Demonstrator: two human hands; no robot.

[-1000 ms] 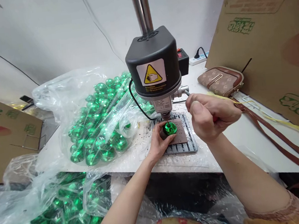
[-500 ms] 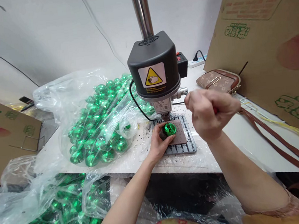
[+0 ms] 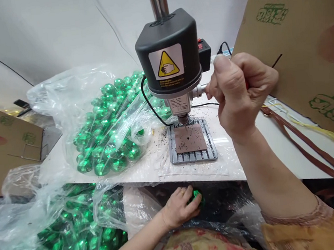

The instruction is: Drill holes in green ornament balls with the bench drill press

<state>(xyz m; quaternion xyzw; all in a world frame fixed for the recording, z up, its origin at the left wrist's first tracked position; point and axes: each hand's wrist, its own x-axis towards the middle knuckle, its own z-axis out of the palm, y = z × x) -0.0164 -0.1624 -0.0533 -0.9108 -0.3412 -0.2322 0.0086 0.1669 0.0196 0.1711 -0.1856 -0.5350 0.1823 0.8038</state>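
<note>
My left hand (image 3: 181,207) is closed over a shiny green faceted ball (image 3: 196,194), low in front of the table edge and close to my lap; most of the ball is hidden by the fingers. Up on the right, my right hand (image 3: 236,91) is wrapped round the feed lever (image 3: 200,90) of a black bench drill press (image 3: 167,57); a bit of red shows between the fingers. Beneath the drill chuck (image 3: 183,118) lies a brown board (image 3: 191,142) with a small dark hole, resting on the slotted metal base (image 3: 173,154). Dark shavings are scattered around it.
A clear plastic bag (image 3: 61,86) of green balls lies on the table to the left, with another bag of them (image 3: 73,230) below. Cardboard boxes stand at the left (image 3: 10,145) and right (image 3: 302,47). A brown strap (image 3: 306,142) hangs over the table's right edge.
My left hand has carried the green ball off the board, toward me and below the table edge. My right hand has risen with the lever, and the view has shifted slightly.
</note>
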